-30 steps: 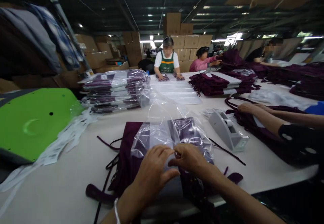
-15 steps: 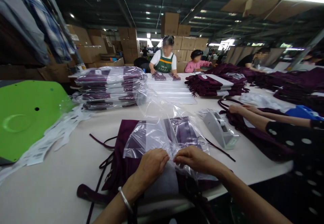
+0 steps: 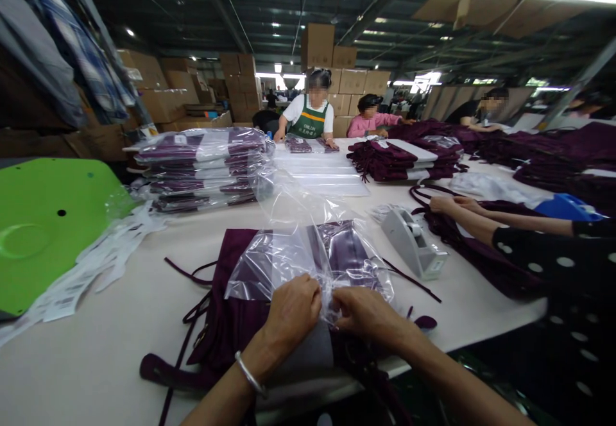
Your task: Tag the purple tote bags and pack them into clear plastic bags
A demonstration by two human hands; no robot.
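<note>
A dark purple garment [image 3: 235,262] lies on the table in front of me, its straps spread out to the left and right. Over its upper part is a clear plastic bag [image 3: 289,253], with a white sheet showing beneath. My left hand [image 3: 296,307], a silver bangle on its wrist, is closed on the bag's edge near the middle. Just right of it, my right hand [image 3: 360,310] pinches the plastic too. A small gap separates the two hands.
A grey tape dispenser [image 3: 414,243] stands right of the garment. Bagged garments [image 3: 206,166] are stacked at the back left, near a green board [image 3: 52,221]. At right, another person's hands [image 3: 452,211] hold purple cloth. Two people are across the table.
My hands stay on the plastic, the left slightly higher and its fingers more tightly curled. A strap end now shows beyond my right wrist. The whole view has shifted slightly.
</note>
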